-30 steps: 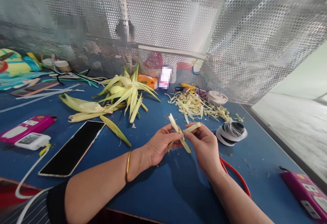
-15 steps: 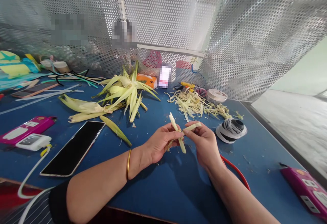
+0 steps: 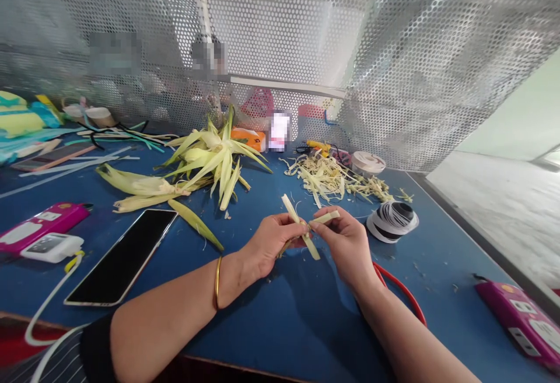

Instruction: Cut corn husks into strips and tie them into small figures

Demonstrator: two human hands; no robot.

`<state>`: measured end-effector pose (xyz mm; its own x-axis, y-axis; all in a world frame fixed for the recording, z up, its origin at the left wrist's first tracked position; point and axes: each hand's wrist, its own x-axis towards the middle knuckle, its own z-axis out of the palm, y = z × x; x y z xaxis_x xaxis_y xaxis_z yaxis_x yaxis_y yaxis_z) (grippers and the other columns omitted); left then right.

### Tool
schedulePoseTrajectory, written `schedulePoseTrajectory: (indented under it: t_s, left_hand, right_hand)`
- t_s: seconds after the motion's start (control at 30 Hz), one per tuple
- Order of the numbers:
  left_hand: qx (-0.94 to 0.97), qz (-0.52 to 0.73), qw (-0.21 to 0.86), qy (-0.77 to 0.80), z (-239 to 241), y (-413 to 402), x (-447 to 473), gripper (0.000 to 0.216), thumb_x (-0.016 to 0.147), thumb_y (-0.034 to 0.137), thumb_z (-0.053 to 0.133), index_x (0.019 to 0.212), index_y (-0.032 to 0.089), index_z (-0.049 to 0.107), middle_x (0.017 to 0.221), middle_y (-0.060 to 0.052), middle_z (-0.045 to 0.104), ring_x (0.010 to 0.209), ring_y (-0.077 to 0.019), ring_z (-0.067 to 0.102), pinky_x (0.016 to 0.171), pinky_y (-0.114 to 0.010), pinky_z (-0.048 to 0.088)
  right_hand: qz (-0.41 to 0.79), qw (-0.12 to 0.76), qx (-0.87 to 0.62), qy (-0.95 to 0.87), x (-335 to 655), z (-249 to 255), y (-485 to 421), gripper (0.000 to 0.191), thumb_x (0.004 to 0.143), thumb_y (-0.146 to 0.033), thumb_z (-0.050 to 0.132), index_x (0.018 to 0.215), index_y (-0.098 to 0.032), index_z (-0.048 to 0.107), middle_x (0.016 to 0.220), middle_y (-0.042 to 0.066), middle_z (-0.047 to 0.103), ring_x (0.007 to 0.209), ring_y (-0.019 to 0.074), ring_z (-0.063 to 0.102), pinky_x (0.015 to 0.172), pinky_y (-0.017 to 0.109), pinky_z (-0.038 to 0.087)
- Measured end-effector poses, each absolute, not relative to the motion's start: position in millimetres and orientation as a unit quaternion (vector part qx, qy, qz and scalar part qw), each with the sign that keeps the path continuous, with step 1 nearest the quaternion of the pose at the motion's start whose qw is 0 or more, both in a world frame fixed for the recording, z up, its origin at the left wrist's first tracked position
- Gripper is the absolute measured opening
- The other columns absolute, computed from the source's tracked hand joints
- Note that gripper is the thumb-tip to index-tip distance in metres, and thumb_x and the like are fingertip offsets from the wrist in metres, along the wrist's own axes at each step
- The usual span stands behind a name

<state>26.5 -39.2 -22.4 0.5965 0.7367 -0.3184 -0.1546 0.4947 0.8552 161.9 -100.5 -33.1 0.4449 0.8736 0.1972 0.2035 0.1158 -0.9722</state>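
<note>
Pinched between the thumb and fingers of my left hand is a pale corn husk strip, slanting up and left, with its lower end poking out below the thumb. My right hand grips another folded husk strip that points right and meets the first one between my fingertips. A thin fibre curls up near the crossing. The hands are close together above the blue table. A spool of white thread stands just right of my right hand. How the strips join is partly hidden by my fingers.
Corn husks are heaped at the back left, shredded husk at the back right. A phone and a magenta power strip lie left; another power strip lies right. Behind rises a perforated metal screen.
The view has shifted slightly. My right hand's strip tilts a little differently, and the left strip leans more to the left. Both hands keep their hold.
</note>
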Motion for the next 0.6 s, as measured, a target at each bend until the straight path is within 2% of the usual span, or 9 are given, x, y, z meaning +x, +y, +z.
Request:
schedulePoseTrajectory:
  t_s: [0.1, 0.2, 0.27, 0.33, 0.4, 0.5, 0.6]
  left_hand:
    - [0.404, 0.274, 0.787, 0.377, -23, -34, 25, 0.016, 0.062, 0.019, 0.077, 0.073, 0.012, 0.067, 0.069, -0.003, 0.068, 0.064, -0.0134, 0.063, 0.068, -0.028, 0.054]
    - [0.375, 0.263, 0.798, 0.390, -22, -27, 21, 0.015, 0.064, 0.018, 0.075, 0.073, 0.012, 0.066, 0.068, -0.003, 0.068, 0.060, -0.0114, 0.061, 0.064, -0.026, 0.053]
    - [0.361, 0.247, 0.817, 0.376, -23, -23, 19, 0.016, 0.064, 0.020, 0.076, 0.073, 0.012, 0.066, 0.068, -0.003, 0.067, 0.059, -0.0115, 0.061, 0.063, -0.026, 0.053]
    - [0.343, 0.224, 0.834, 0.368, -24, -21, 18, 0.017, 0.063, 0.022, 0.077, 0.073, 0.013, 0.066, 0.068, -0.002, 0.067, 0.060, -0.0118, 0.061, 0.063, -0.026, 0.053]
    - [0.328, 0.196, 0.846, 0.371, -27, -20, 17, 0.017, 0.062, 0.021, 0.077, 0.070, 0.013, 0.065, 0.065, -0.001, 0.066, 0.058, -0.0112, 0.060, 0.061, -0.025, 0.052]
    - [0.328, 0.157, 0.854, 0.373, -29, -19, 17, 0.015, 0.062, 0.020, 0.075, 0.065, 0.013, 0.062, 0.063, 0.000, 0.065, 0.053, -0.0096, 0.057, 0.057, -0.023, 0.051]
    - [0.360, 0.147, 0.850, 0.355, -26, -19, 15, 0.019, 0.061, 0.022, 0.078, 0.068, 0.013, 0.063, 0.065, -0.001, 0.065, 0.053, -0.0099, 0.057, 0.057, -0.024, 0.051]
  right_hand:
    - [0.242, 0.579, -0.615, -0.477, 169, -30, -100, 0.023, 0.079, -0.032, 0.069, 0.098, -0.020, 0.063, 0.079, 0.002, 0.069, 0.074, 0.0203, 0.065, 0.072, 0.035, 0.052]
    - [0.037, 0.531, -0.597, -0.601, 179, -20, -103, 0.040, 0.084, -0.027, 0.067, 0.123, -0.023, 0.058, 0.119, 0.010, 0.067, 0.111, 0.0260, 0.062, 0.094, 0.043, 0.047]
    - [-0.111, 0.448, -0.554, -0.693, 182, -13, -105, 0.036, 0.087, -0.021, 0.064, 0.123, -0.025, 0.060, 0.133, 0.010, 0.060, 0.127, 0.0275, 0.052, 0.105, 0.046, 0.039]
    - [-0.191, 0.362, -0.513, -0.754, 183, -10, -106, 0.023, 0.090, -0.016, 0.061, 0.111, -0.025, 0.065, 0.128, 0.008, 0.065, 0.130, 0.0276, 0.050, 0.109, 0.046, 0.033]
    - [-0.209, 0.317, -0.489, -0.786, 182, -11, -105, 0.017, 0.093, -0.014, 0.057, 0.101, -0.024, 0.067, 0.110, 0.004, 0.073, 0.121, 0.0245, 0.058, 0.111, 0.046, 0.029]
    - [-0.189, 0.297, -0.481, -0.803, 181, -12, -104, 0.017, 0.096, -0.014, 0.052, 0.091, -0.023, 0.066, 0.086, -0.001, 0.073, 0.095, 0.0173, 0.067, 0.112, 0.044, 0.026]
    - [-0.136, 0.297, -0.507, -0.798, 181, -10, -103, 0.021, 0.098, -0.017, 0.048, 0.085, -0.022, 0.064, 0.079, 0.000, 0.069, 0.078, 0.0149, 0.064, 0.109, 0.043, 0.028]
